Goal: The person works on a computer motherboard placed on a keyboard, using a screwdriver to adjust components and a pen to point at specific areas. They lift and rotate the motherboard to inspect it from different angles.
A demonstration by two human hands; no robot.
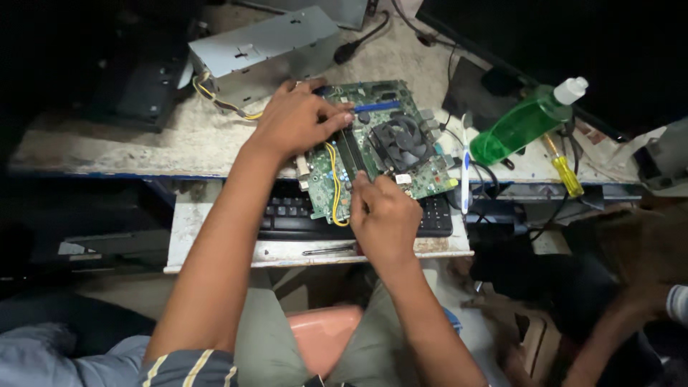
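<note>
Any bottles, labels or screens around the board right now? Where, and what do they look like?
Squeeze bottle: lying right of the motherboard, clear green, white cap.
Sticker: small white rectangle on the board by the right hand.
Monitor: top right, dark.

Both arms are reaching forward and slightly toward each other, bare from the short sleeves down. The left arm is stretching out long and nearly straight, and the wrist is bending a little to the right. The left hand [295,118] is lying palm down with the knuckles up, and its fingers [337,118] are extending to the right and pressing down flat. The right forearm is rising more steeply from the lower edge. The right hand [383,215] is staying closer to the body, with its back facing up and its fingers [362,188] curling downward in a pinch.
</note>
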